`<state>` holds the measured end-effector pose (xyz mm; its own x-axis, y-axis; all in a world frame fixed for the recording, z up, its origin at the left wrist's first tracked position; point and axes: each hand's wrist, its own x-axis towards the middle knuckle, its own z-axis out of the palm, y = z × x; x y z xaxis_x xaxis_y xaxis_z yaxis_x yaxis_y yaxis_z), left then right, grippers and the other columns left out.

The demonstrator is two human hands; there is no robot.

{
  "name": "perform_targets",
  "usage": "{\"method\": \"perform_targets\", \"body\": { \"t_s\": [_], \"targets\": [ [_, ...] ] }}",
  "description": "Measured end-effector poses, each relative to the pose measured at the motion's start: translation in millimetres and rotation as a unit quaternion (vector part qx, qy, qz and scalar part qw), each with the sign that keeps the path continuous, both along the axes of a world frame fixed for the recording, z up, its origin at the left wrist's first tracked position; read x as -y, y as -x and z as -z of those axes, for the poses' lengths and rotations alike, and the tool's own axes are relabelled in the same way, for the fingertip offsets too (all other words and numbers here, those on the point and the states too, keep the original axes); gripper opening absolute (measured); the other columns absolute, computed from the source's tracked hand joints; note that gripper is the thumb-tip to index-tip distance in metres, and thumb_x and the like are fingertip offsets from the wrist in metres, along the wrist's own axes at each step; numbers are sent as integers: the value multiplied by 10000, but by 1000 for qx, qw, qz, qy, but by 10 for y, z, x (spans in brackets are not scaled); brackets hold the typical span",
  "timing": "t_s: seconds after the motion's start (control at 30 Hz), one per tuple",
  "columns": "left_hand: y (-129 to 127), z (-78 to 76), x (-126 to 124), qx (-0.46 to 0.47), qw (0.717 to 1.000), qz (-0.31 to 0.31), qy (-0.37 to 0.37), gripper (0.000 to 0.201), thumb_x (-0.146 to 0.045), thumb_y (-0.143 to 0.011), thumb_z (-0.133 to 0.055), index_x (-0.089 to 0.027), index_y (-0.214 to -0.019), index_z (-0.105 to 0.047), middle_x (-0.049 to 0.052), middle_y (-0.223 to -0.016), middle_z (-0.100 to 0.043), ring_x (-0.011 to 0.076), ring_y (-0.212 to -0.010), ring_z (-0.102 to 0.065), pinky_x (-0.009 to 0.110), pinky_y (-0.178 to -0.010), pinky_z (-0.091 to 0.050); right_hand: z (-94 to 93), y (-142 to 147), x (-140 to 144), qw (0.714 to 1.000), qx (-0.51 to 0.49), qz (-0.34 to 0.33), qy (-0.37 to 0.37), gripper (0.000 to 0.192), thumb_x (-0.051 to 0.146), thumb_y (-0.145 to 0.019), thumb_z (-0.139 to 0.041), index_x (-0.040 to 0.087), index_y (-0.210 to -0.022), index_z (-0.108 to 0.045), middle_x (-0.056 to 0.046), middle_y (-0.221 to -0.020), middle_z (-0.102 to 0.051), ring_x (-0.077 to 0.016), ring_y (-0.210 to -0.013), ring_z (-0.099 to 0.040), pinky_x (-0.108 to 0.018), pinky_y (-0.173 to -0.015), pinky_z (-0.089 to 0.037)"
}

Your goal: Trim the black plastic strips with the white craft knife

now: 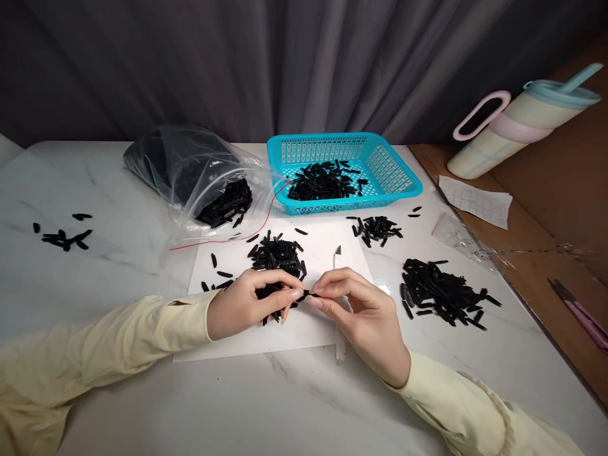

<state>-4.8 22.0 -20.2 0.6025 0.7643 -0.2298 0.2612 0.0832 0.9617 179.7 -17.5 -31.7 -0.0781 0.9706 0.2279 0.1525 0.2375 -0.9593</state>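
Between the fingertips of both hands is a small black strip-shaped piece [308, 294], mostly covered by the fingers. My left hand [256, 297] pinches its left end, and my right hand [358, 307] pinches the right end. Beneath and behind my left hand, a pile of similar black pieces [275, 253] lies on a white paper sheet [228, 345]. A craft knife [337, 253] with a pointed blade lies on the sheet, partly hidden by my right hand.
A blue basket [415, 183] at the back holds black pieces. Left of it lies a clear plastic bag [175, 158] of them. More piles sit right [441, 291] and far left [66, 239]. A tumbler [517, 130], paper slip [479, 199] and pink-handled tool [586, 323] are at the right.
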Motion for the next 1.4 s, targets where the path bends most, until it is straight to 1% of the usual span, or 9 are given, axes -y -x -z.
{"method": "perform_targets", "body": {
  "t_s": [0.1,0.27,0.43,0.53,0.63,0.73,0.83,0.97,1.4],
  "targets": [
    [5,13,4,6,1000,-7,-6,196,-289,-849,-506,-133,-891,-617,-42,-546,-530,46,-445,-419,155,-415,-353,14,2,-3,999,-7,-3,43,66,194,-747,-692,196,-781,-635,-29,-796,-616,-141,-693,-581,-274,-630,-499],
    [9,5,14,2,1000,-11,-8,199,-296,-851,-502,-134,-878,-614,-40,-551,-530,48,-433,-416,160,-402,-349,22,8,0,992,-29,-7,124,146,272,-721,-717,176,-744,-608,-10,-713,-613,-122,-630,-583,-233,-579,-509],
    [12,20,28,-6,998,-22,-64,175,-272,-852,-505,-139,-857,-618,-41,-554,-543,49,-460,-454,152,-428,-372,17,8,11,987,-40,-22,156,145,288,-754,-683,163,-767,-612,-13,-684,-622,-120,-582,-607,-212,-505,-526],
    [20,45,37,-8,994,-33,-103,163,-257,-855,-505,-143,-857,-621,-43,-560,-552,48,-483,-476,144,-451,-385,35,2,22,989,-39,-39,136,109,267,-802,-633,160,-826,-635,-35,-753,-645,-135,-635,-636,-216,-512,-551],
    [28,61,46,-10,992,-36,-120,153,-250,-855,-507,-147,-850,-621,-45,-562,-557,46,-486,-481,141,-458,-389,54,-8,36,995,-3,-46,84,96,223,-851,-570,169,-876,-645,-46,-814,-659,-132,-649,-643,-221,-529,-561],
    [28,60,47,-15,993,-38,-107,162,-273,-854,-509,-150,-841,-614,-41,-564,-556,54,-495,-488,143,-448,-390,58,-22,49,996,76,-43,0,116,161,-868,-536,181,-885,-648,-40,-830,-664,-117,-630,-622,-218,-539,-548],
    [19,49,36,-26,997,-32,-64,194,-327,-852,-509,-153,-840,-596,-39,-570,-549,60,-480,-475,149,-416,-384,54,-32,56,990,117,-47,-59,140,113,-868,-523,177,-891,-646,-39,-818,-661,-120,-650,-608,-223,-549,-536],
    [9,32,15,-32,999,-25,-21,232,-366,-863,-480,-156,-825,-572,-32,-594,-547,68,-501,-482,149,-412,-391,52,-30,54,991,107,-50,-65,148,83,-864,-521,155,-886,-649,-41,-785,-653,-109,-629,-597,-204,-532,-531],
    [-13,-34,14,-33,998,46,38,376,-428,-902,-372,-141,-733,-549,-19,-585,-530,59,-472,-439,156,-419,-388,39,-16,62,990,114,-52,-65,178,121,-888,-480,185,-886,-647,-47,-805,-663,-137,-665,-608,-249,-562,-521]
  ]
}}
